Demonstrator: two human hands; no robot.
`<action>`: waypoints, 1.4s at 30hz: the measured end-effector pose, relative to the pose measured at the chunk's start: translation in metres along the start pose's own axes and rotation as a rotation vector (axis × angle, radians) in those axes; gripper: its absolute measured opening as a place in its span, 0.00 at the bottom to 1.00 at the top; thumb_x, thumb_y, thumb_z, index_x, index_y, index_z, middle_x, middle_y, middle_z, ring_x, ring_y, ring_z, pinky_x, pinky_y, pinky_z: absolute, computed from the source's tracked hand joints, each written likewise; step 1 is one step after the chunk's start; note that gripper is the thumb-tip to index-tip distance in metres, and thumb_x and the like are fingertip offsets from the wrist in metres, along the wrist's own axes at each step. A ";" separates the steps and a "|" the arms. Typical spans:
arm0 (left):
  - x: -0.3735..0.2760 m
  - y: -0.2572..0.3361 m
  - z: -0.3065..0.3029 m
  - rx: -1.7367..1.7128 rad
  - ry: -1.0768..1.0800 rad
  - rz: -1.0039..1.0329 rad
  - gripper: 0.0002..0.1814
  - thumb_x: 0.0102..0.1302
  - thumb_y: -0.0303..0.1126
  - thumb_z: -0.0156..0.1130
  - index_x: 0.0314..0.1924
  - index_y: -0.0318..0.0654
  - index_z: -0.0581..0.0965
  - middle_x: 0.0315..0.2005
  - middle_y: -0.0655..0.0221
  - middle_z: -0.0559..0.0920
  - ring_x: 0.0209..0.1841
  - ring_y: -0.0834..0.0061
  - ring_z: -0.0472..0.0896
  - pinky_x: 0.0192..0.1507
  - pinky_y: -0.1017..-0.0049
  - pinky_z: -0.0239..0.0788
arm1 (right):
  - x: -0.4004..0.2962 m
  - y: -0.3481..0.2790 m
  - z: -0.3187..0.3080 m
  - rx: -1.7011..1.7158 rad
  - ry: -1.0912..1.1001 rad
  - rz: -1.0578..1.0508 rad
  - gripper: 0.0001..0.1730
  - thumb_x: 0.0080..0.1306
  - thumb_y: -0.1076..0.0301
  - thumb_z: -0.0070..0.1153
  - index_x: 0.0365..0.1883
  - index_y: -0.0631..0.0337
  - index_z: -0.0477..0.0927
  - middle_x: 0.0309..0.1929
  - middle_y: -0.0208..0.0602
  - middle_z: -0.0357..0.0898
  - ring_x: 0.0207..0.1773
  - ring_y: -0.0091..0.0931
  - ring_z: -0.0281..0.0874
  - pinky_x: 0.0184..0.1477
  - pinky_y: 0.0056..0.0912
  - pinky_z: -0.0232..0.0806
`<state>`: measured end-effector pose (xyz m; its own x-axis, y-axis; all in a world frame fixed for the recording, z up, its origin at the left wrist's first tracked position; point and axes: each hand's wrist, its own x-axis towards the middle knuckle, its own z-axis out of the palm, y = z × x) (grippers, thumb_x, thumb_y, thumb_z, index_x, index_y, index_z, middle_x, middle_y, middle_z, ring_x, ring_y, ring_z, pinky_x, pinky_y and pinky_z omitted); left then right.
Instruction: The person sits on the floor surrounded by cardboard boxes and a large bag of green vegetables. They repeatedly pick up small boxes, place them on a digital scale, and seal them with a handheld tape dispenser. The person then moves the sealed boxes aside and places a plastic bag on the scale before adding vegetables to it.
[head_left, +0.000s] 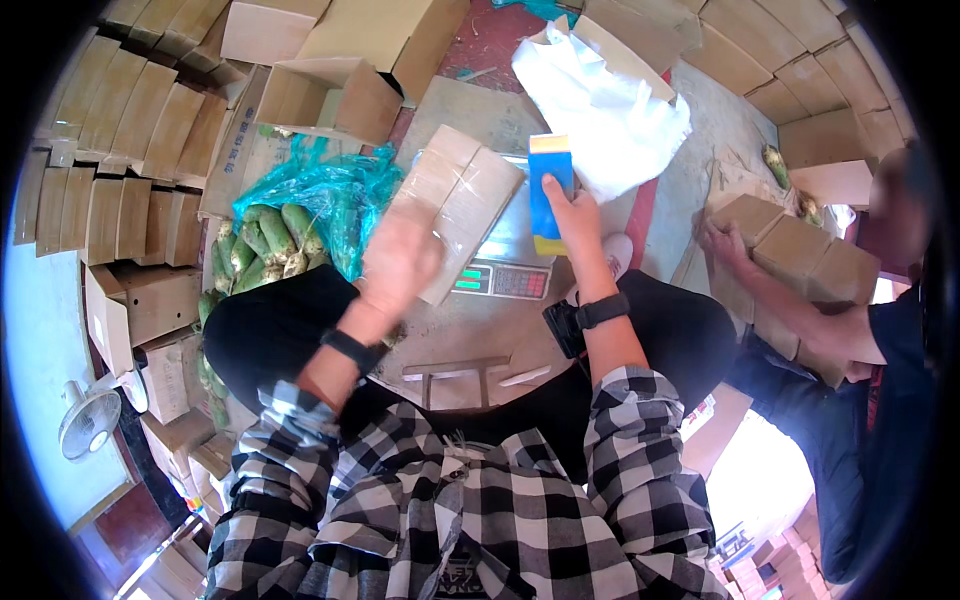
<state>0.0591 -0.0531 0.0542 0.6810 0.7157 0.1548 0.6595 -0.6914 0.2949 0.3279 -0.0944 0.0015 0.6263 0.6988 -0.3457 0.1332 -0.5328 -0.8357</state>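
Note:
A closed cardboard box with clear tape on it lies tilted over a digital weighing scale, whose keypad and lit green displays show below it. My left hand, blurred, is at the box's left side; whether its fingers grip the box is unclear. A long blue box with orange and yellow ends is in my right hand, the thumb lying on its face. Behind it lies a bundle of white plastic film. Green lotus-root-like or radish-like vegetables lie at left beside a teal plastic bag.
Cardboard boxes are stacked at left and more at upper right. An open carton stands ahead. A co-worker's arm reaches around boxes at right. A small wooden stool is near my legs; a white fan stands at far left.

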 end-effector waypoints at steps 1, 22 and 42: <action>0.012 -0.011 -0.012 0.091 0.130 -0.142 0.31 0.55 0.46 0.63 0.52 0.29 0.72 0.52 0.45 0.72 0.58 0.52 0.69 0.57 0.62 0.62 | 0.003 0.010 -0.003 0.031 0.009 -0.016 0.34 0.57 0.40 0.57 0.31 0.72 0.78 0.29 0.47 0.80 0.34 0.36 0.80 0.36 0.35 0.70; -0.024 0.018 0.049 -1.324 -0.489 -1.037 0.41 0.60 0.65 0.51 0.47 0.27 0.74 0.33 0.57 0.81 0.27 0.69 0.81 0.26 0.74 0.74 | 0.061 -0.097 0.051 -0.044 -0.816 -0.030 0.36 0.57 0.44 0.58 0.53 0.67 0.73 0.46 0.37 0.77 0.46 0.25 0.75 0.48 0.27 0.66; -0.046 0.008 0.055 -1.317 -0.610 -1.054 0.36 0.66 0.58 0.49 0.62 0.38 0.62 0.50 0.64 0.75 0.45 0.70 0.77 0.41 0.70 0.72 | 0.056 -0.039 0.062 -0.631 -0.402 -0.146 0.38 0.55 0.39 0.54 0.46 0.69 0.75 0.40 0.53 0.79 0.46 0.42 0.78 0.48 0.40 0.68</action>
<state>0.0506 -0.0972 -0.0021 0.3935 0.4137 -0.8210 0.3952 0.7302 0.5574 0.3099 -0.0049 -0.0112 0.2566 0.8386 -0.4805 0.6827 -0.5092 -0.5241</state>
